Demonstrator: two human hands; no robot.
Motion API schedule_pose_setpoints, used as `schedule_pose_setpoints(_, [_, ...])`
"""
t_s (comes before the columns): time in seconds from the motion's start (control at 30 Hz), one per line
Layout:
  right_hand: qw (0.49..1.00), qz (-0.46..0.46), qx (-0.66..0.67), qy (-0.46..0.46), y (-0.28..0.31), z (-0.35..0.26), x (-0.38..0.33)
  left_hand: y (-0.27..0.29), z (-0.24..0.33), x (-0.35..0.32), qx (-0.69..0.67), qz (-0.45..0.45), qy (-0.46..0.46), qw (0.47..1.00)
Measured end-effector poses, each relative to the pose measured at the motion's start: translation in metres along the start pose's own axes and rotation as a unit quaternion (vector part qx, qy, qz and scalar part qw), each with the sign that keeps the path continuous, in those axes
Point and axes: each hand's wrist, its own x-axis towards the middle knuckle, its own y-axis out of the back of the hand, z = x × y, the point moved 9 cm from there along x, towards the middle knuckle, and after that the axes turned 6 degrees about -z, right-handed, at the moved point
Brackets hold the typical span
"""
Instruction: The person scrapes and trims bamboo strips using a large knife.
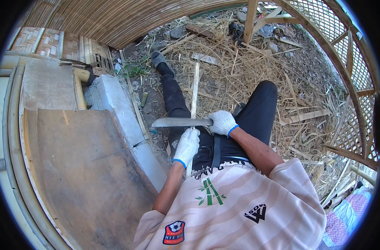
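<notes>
In a white knit glove with a blue cuff, my left hand (187, 146) is closed round the lower part of a long, pale strip of split bamboo or wood (195, 89). The strip points away from me between my legs, its near end against my lap. My right hand (222, 123), gloved alike, grips a machete (173, 122) at its right end; the handle is mostly hidden by the fingers. The broad grey blade lies crosswise over the strip, just beyond my left hand, its tip to the left. Whether the edge bites into the strip I cannot tell.
Shavings and offcuts (223, 71) litter the ground. Concrete blocks (119, 108) and a brown board (85, 158) lie on my left. A wooden post (250, 21) stands ahead, lattice panels (360, 62) curve along the right, and a woven sack (348, 214) lies at lower right.
</notes>
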Motion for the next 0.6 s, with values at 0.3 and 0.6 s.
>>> schedule_pose_setpoints(0.3, [0.994,0.072,0.037,-0.078,0.014,0.037,0.020,0.004,0.002,-0.016,0.053,0.024,-0.007,0.998])
schedule_pose_setpoints(0.6, [0.998,0.010,-0.060,0.032,0.002,-0.006,0.007,0.004,-0.006,-0.028,-0.015,0.019,0.005,1.000])
